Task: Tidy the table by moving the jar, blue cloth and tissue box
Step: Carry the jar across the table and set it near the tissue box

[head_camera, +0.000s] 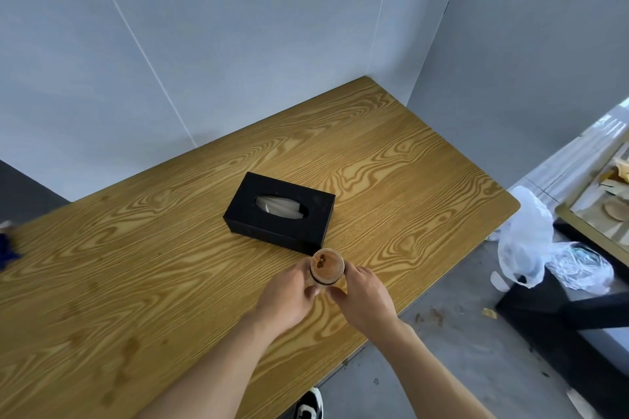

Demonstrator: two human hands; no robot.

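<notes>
1. A shoe (pixel 309 405) with a dark and white upper shows on the grey floor, nearest the person, below the table edge and between the two forearms.
2. The left hand (pixel 289 292) reaches in from the near side and wraps the jar's left side, thumb curled against the glass in front.
3. The right hand (pixel 366 296) mirrors it on the jar's right side, fingers curved round the glass, thumb pointing inward at the near side. Both hands grip the jar together.
4. The jar (pixel 326 267) stands upright between the two palms on the wooden table (pixel 136 282), seen from above, with a brown round top. Whether its base touches the wood or is lifted off cannot be told.
5. Just beyond the grip, nearly touching the jar's far side, lies the black tissue box (pixel 282 211), flat on the table, with pale tissue showing in its oval slot.
6. Far to the left of the grip, at the table's left edge, a blurred piece of the blue cloth (pixel 8 250) is partly cut off by the frame.
7. To the right of the grip, past the table's rounded corner, crumpled white plastic bags (pixel 531 241) lie on the floor.
8. Farthest off, grey wall panels (pixel 238 44) rise behind the table.
</notes>
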